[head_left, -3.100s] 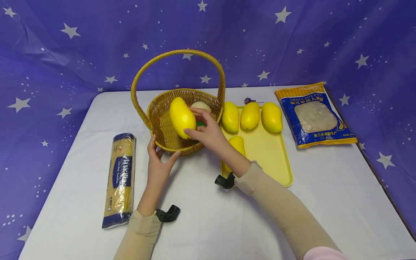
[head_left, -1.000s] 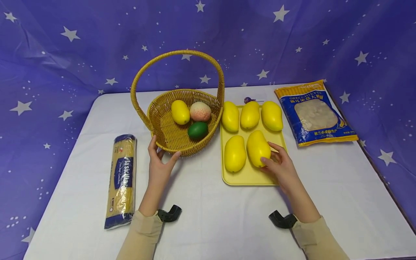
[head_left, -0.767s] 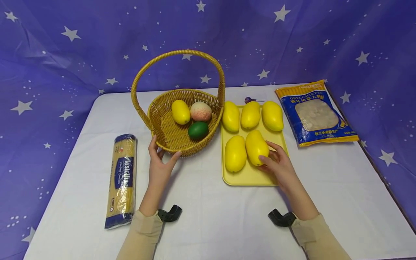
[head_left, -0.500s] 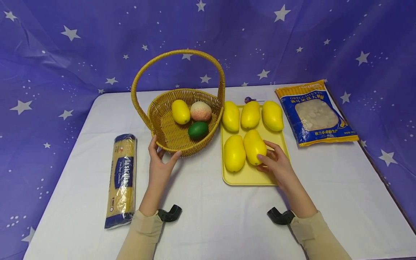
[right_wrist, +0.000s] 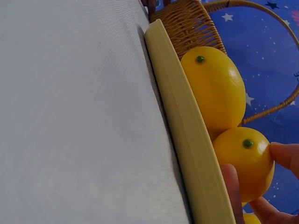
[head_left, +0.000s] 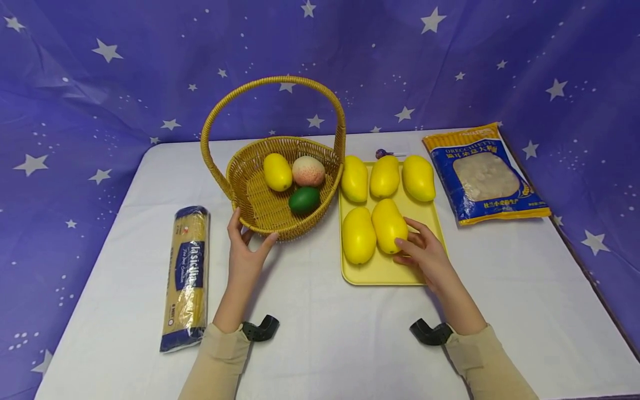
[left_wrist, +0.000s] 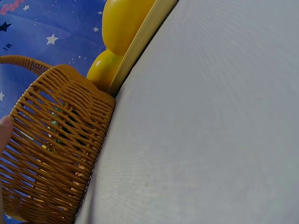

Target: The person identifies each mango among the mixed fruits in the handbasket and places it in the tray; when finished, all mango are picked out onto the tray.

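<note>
In the head view my right hand [head_left: 425,253] pinches a yellow mango [head_left: 390,226] at the front of the yellow tray [head_left: 395,275]. The right wrist view shows fingertips on either side of this mango [right_wrist: 247,163]. It lies against another mango [head_left: 359,236]. Three more mangoes [head_left: 385,176] line the tray's back. My left hand [head_left: 245,255] touches the front of the wicker basket [head_left: 287,228] with thumb and fingers spread. Inside the basket are a yellow fruit [head_left: 277,172], a peach [head_left: 308,171] and a dark green oval fruit [head_left: 304,200].
A spaghetti packet [head_left: 186,278] lies left of the basket. At the back right is a blue and orange orecchiette bag [head_left: 487,175]. Behind the tray lies a small lollipop [head_left: 382,154]. The basket's tall handle [head_left: 272,80] arches upward. A starry cloth [head_left: 320,50] hangs behind the table.
My right hand has brought the mango from over the basket to the tray's front, then slid it left against its neighbour. The left hand has stayed at the basket.
</note>
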Motion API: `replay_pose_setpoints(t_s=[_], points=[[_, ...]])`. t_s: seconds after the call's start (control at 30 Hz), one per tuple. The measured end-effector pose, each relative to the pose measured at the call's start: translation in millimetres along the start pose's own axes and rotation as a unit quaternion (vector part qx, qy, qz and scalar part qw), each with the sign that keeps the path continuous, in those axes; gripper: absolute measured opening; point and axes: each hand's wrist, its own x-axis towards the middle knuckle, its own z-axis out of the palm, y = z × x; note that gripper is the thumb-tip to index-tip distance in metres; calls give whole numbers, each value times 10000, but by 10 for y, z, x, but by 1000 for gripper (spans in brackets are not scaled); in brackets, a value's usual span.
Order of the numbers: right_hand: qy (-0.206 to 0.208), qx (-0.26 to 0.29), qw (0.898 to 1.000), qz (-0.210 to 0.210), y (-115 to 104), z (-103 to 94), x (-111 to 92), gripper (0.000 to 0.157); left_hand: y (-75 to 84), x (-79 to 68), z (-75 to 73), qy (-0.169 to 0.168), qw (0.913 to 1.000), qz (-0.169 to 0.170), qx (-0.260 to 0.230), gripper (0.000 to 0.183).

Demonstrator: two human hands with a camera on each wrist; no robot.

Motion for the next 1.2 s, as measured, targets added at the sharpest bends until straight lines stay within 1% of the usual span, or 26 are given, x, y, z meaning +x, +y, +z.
replay_pose_setpoints(t_s=[0.17, 0.43, 0.7, 0.8, 0.97, 1.07, 1.2], points=[[-2, -23, 10000, 26, 0, 9, 4, 69, 2, 0, -4, 2, 10000, 3, -3, 89], [-5, -246, 9997, -22, -15, 4, -19, 70, -10, 0, -1, -5, 10000, -44, -7, 90], [9, -405, 9992, 30, -17, 11, -12, 70, -2, 4, -5, -1, 10000, -73, -34, 90], [38, -635, 9979, 70, -37, 9, -14, 71, -2, 6, -5, 19, 10000, -60, -9, 90], [211, -1337, 9908, 57, -99, -7, -57, 73, -9, 6, -4, 32, 10000, 1, -28, 90], [344, -1731, 9843, -21, -123, -33, -93, 73, -138, 41, -3, 36, 10000, 34, -77, 91], [508, -2051, 9771, -251, -141, -89, -129, 72, -321, 91, 3, 80, 9999, 65, -39, 92]])
